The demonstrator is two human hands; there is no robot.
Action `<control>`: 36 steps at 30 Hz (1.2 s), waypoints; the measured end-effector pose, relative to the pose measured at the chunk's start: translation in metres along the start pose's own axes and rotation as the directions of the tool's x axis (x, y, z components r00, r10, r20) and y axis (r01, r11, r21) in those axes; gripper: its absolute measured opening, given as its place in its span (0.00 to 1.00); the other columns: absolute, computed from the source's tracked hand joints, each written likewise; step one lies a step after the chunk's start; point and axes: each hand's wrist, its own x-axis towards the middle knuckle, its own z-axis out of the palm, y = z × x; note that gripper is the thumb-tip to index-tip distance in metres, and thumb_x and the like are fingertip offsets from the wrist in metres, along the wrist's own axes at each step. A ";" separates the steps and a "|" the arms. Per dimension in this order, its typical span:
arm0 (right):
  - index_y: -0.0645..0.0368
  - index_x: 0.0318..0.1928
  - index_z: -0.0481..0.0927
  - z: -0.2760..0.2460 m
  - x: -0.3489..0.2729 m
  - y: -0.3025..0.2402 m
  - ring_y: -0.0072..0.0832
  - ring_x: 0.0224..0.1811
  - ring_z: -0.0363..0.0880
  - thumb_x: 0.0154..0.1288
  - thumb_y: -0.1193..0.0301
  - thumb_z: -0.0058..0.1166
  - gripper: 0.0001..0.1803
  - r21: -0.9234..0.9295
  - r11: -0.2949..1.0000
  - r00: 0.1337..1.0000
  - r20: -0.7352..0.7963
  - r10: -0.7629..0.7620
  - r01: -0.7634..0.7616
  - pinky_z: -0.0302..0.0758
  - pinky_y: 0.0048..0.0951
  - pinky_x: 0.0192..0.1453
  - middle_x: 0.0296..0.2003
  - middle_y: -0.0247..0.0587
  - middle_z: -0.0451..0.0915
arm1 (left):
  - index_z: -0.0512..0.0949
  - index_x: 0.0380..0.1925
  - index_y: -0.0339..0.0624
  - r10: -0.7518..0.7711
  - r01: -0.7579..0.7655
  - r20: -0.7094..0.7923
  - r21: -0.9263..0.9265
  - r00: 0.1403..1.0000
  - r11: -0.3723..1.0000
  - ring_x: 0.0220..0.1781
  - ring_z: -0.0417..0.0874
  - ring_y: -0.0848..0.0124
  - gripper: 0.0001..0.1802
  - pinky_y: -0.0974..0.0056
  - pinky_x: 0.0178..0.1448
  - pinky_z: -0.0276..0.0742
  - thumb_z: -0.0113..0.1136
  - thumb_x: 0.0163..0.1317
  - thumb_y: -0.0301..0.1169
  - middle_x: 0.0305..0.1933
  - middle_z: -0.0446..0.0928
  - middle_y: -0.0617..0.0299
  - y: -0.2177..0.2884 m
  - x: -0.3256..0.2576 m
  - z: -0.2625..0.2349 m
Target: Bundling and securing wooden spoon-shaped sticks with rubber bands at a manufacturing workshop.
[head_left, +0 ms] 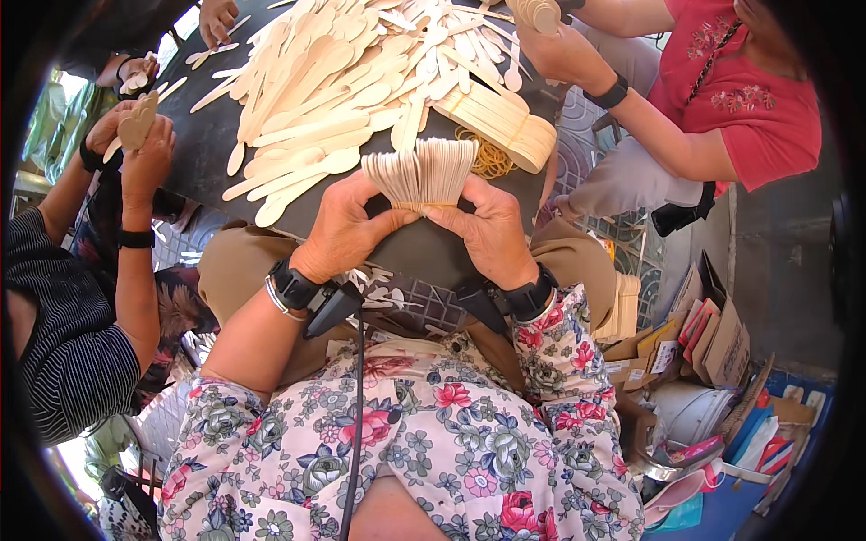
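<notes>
Close to the table's near edge, my left hand [350, 225] and my right hand [492, 233] grip a bundle of wooden spoons [420, 171] from either side. The bundle stands on end, its thin edges fanned out at the top, and a rubber band circles it low down by my thumbs. My thumbs almost meet at the band; the fingers behind the bundle are hidden. Just beyond my right hand lies a heap of yellow rubber bands [490, 159], partly under a banded bundle of spoons [505, 126]. A large pile of loose wooden spoons [311, 90] spreads beyond my left hand.
The dark table [203, 153] is shared. At the left, a co-worker's hands [149, 149] hold some spoons; another hand [216, 20] reaches in at the far left. A co-worker at the right [568, 54] holds a bundle. Cardboard boxes [722, 347] and a bucket [690, 410] stand at lower right.
</notes>
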 end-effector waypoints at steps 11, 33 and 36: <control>0.58 0.40 0.84 -0.007 0.006 0.003 0.33 0.30 0.74 0.51 0.69 0.68 0.15 -0.252 0.968 1.000 0.012 0.022 -0.018 0.71 0.30 0.39 0.28 0.43 0.76 | 0.81 0.48 0.34 -0.027 0.036 0.097 -0.094 0.995 0.995 0.48 0.78 0.77 0.15 0.67 0.56 0.74 0.63 0.60 0.21 0.48 0.82 0.63 -0.007 0.008 -0.005; 0.58 0.44 0.86 0.006 0.004 0.005 0.32 0.36 0.81 0.49 0.76 0.68 0.17 -0.043 0.993 0.994 -0.008 -0.109 0.109 0.75 0.29 0.43 0.35 0.41 0.84 | 0.84 0.43 0.36 -0.028 0.023 0.114 0.045 0.993 0.999 0.42 0.80 0.77 0.14 0.69 0.52 0.74 0.69 0.54 0.23 0.42 0.84 0.63 -0.003 0.004 -0.019; 0.58 0.43 0.86 0.007 0.004 -0.002 0.32 0.34 0.80 0.49 0.75 0.69 0.17 -0.110 0.986 0.992 -0.001 -0.125 0.124 0.75 0.29 0.42 0.35 0.41 0.84 | 0.83 0.42 0.40 0.100 -0.105 0.061 0.093 0.993 0.990 0.38 0.81 0.71 0.17 0.67 0.48 0.75 0.72 0.50 0.27 0.38 0.83 0.59 0.001 0.003 -0.019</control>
